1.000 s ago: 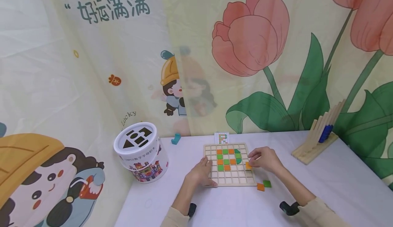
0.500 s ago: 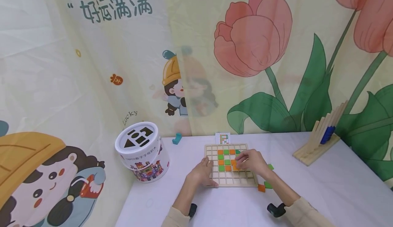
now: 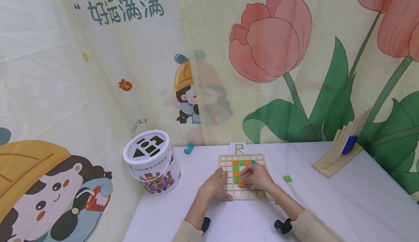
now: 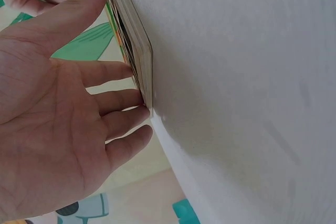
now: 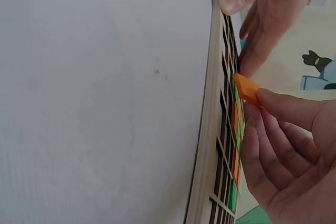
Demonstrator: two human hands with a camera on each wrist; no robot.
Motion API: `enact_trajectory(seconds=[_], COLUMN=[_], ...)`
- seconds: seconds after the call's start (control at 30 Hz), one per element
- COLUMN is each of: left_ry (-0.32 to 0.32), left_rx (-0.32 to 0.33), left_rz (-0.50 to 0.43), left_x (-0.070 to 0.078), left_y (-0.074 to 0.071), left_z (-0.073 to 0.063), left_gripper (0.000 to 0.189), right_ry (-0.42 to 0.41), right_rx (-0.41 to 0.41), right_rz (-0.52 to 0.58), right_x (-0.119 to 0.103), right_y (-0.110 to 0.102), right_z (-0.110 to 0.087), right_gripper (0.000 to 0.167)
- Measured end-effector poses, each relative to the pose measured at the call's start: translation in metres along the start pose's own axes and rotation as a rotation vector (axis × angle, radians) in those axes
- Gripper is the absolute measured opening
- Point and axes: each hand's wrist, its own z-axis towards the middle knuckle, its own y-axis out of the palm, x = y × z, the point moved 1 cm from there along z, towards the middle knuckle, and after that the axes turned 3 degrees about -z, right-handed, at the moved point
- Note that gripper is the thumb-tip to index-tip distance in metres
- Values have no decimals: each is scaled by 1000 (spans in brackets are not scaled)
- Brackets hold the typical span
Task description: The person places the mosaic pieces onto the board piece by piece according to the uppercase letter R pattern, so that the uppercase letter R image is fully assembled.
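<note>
A wooden grid board [image 3: 226, 194] lies on the white table, with orange and green square tiles and green curved pieces in its cells. My left hand [image 3: 214, 184] rests on its left edge, the fingers fairly straight in the left wrist view. Between thumb and fingertips, my right hand [image 3: 259, 176] pinches an orange tile [image 5: 247, 88], tilted over the board's cells by the lower end of the tile pattern. The right hand hides several cells on the right side of the board.
Behind the board lies a small pattern card [image 3: 238, 148]. A loose green tile [image 3: 287, 178] is to the right. A white bucket [image 3: 154, 165] and a teal piece [image 3: 188, 148] stand at left. A wooden stand with blue beads [image 3: 349, 144] is at back right.
My right hand has carried the orange tile leftward from the board's right edge to the lower end of the pattern. The left hand stays on the left edge.
</note>
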Motion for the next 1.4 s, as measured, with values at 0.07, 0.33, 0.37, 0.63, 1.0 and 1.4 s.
enact_trajectory(seconds=[0.07, 0.33, 0.37, 0.63, 1.0, 1.4], left_ry=[0, 0, -1, -11, -11, 9], left_rx=[0, 5, 6, 6, 11, 21], left_rz=[6, 4, 6, 0, -11, 7], left_x=[0, 1, 1, 0, 0, 1], left_y=[0, -1, -1, -1, 1, 0], left_z=[0, -1, -1, 1, 0, 0], left_gripper=[106, 104, 104, 105, 106, 106], right_ry=[-4, -52, -56, -64, 21, 84], right_rx=[-5, -17, -22, -31, 81, 133], right_rz=[-13, -54, -56, -86, -58, -179], right_x=[-1, -7, -8, -11, 0, 32], right_y=[4, 16, 17, 20, -22, -84], right_z=[1, 3, 3, 0, -10, -27], right_gripper=[17, 19, 19, 19, 14, 15])
